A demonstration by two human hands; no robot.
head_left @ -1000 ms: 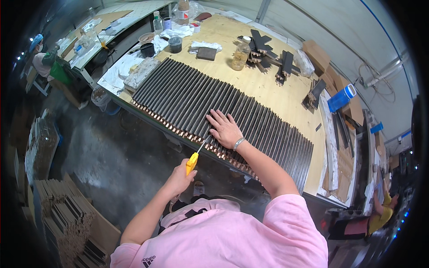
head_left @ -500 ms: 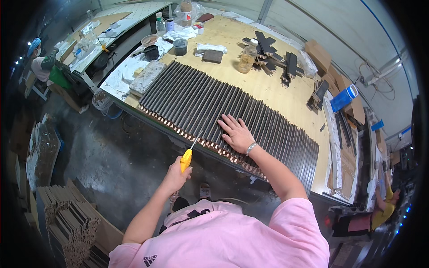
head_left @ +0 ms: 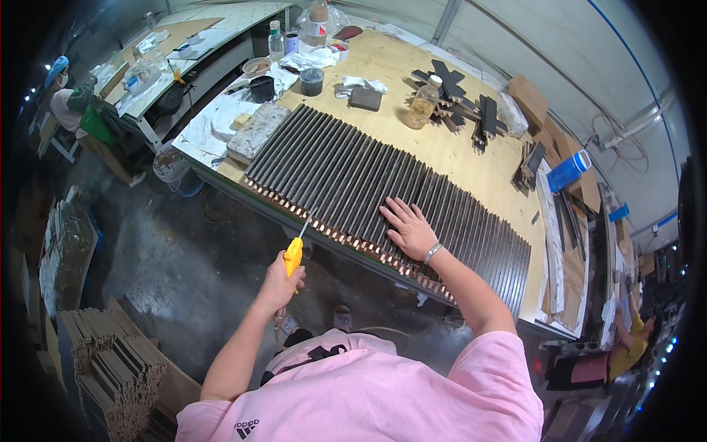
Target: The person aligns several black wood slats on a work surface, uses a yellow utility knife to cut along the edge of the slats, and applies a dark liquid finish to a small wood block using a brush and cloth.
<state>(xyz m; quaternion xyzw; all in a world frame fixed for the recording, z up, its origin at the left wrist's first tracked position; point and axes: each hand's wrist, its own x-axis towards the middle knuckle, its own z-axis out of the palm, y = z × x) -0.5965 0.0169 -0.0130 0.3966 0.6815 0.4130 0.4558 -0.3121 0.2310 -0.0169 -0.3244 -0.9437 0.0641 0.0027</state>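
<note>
My left hand [head_left: 280, 282] is closed around a yellow hand tool [head_left: 294, 256] with a thin, straight metal tip; its exact kind I cannot make out. That tip points up at the front ends of a long row of dark strips [head_left: 331, 169], laid side by side on the table. Light, bare-looking ends [head_left: 353, 240] of the strips face me along the table's front edge. Flat on top of the strips, right of the tool, lies my right hand [head_left: 412, 230] with fingers spread, a silver band at the wrist.
On the table [head_left: 383, 62] stand a plastic bottle [head_left: 423, 103] of yellowish liquid, a dark block [head_left: 365, 99] and dark cups [head_left: 312, 82]. Loose dark pieces [head_left: 487, 118] lie at the back right. Stacked boards [head_left: 118, 368] stand at lower left. Two other people are farther off.
The tool in my left hand has moved left along the strips' ends. In the picture, the table and my right hand sit slightly farther right; that hand still rests on the strips.
</note>
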